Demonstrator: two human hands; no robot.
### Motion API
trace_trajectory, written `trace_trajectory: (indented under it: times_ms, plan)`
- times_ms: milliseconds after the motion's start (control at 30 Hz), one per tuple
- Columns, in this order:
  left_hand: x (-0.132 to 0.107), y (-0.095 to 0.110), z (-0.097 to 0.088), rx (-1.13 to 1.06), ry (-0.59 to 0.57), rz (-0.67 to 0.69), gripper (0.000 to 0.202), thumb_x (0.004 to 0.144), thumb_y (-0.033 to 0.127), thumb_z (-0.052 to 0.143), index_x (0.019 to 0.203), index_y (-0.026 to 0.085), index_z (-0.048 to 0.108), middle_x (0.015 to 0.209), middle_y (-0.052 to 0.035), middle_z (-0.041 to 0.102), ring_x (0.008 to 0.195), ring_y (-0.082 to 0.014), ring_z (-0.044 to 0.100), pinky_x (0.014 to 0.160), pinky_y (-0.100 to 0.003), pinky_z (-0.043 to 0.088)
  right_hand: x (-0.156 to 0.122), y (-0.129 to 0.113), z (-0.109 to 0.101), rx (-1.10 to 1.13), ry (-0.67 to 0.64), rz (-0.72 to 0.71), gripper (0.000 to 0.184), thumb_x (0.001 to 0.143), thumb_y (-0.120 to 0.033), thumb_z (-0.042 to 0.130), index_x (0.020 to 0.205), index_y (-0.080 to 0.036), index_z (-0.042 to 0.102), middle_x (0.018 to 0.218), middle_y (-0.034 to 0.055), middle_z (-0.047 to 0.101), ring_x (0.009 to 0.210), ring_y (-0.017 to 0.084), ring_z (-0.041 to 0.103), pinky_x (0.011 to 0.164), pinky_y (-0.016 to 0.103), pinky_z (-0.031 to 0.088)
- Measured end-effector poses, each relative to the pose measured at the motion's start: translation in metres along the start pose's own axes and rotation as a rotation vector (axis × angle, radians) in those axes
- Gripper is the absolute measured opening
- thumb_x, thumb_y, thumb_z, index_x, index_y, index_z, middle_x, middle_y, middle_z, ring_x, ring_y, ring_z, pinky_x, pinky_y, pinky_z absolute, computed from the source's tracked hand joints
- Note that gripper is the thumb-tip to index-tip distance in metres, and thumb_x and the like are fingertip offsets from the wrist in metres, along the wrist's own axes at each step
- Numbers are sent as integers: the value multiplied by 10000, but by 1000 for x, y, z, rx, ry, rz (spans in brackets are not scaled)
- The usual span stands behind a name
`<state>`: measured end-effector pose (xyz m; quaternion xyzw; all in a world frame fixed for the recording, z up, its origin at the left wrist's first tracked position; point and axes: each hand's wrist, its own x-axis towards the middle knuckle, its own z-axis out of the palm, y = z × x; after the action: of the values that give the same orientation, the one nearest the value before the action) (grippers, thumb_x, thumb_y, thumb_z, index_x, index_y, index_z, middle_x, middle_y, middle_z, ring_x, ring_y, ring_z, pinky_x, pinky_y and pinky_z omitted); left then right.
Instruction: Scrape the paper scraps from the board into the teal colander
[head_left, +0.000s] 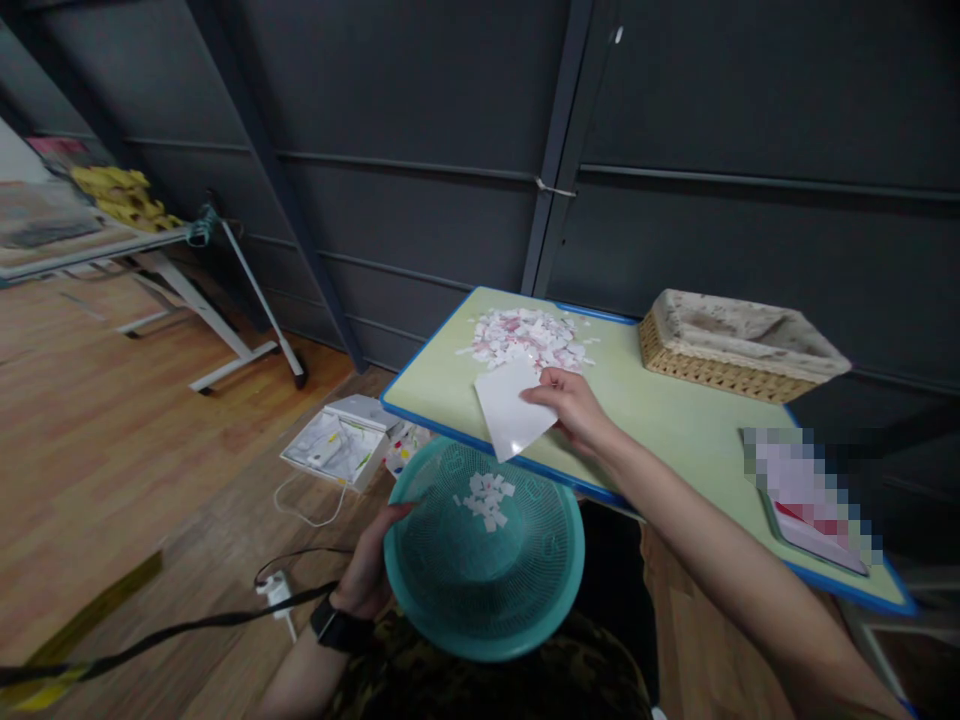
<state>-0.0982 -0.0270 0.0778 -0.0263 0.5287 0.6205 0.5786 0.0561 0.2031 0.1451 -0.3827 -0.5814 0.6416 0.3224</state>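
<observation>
My left hand point(376, 555) grips the left rim of a green plastic basket point(480, 600), its thumb over the edge and its fingers mostly hidden beneath. Several small white paper pieces point(487, 500) lie inside that basket, which sits under the table's near edge. Pinched between the thumb and fingers of my right hand point(566, 402) is a flat, glossy white card point(511, 405). The card is tilted above the table edge, with its lower corner over the basket. Just behind it, a heap of white and pinkish paper scraps point(529, 335) is spread on the table.
The pale green table point(660, 440) has a blue edge. On it are a cloth-lined wicker basket point(739, 345) and a partly blurred flat object point(817, 535). An open white box point(335, 450), cables and a plug point(277, 592) are at floor level left. Dark wall panels point(420, 90) stand behind.
</observation>
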Motion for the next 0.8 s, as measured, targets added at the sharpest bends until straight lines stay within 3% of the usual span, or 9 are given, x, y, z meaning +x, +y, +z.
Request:
trace_trajectory:
  times_ms: [167,433,600,700,800]
  plan:
    - [1,-1,-3,-5,9,-27,89,789,195,674,727,148,718,656,-19,756,554,-176,667,648,-298,519,-10,20,25,-8,100,5,301,556,-296,676,510,-242,384,436,-59,418,406,103,407,371,239,302]
    - [1,-3,-3,18,-3,-28,110,804,217,660,772,148,738,668,-32,764,583,-196,682,704,-321,527,1,28,31,86,203,35,297,555,-305,677,532,-248,386,478,-48,425,488,138,472,447,320,510]
    - [6,-7,-8,27,-39,-36,131,796,253,671,832,155,751,674,-41,769,612,-229,705,698,-330,530,3,30,21,87,244,25,321,557,-320,678,559,-252,364,501,-43,419,513,144,475,463,337,539]
    - [10,-10,-12,21,-69,-35,146,792,252,681,885,165,755,753,-47,792,736,-265,735,732,-349,538,-6,30,7,89,281,42,330,552,-320,692,554,-250,369,500,-45,418,502,142,468,448,326,522]
    - [13,-13,-12,43,-38,-34,148,801,268,682,847,150,758,726,-50,788,735,-268,737,735,-346,546,-20,27,-11,112,316,71,351,527,-301,725,525,-239,380,491,-48,420,489,126,451,434,295,488]
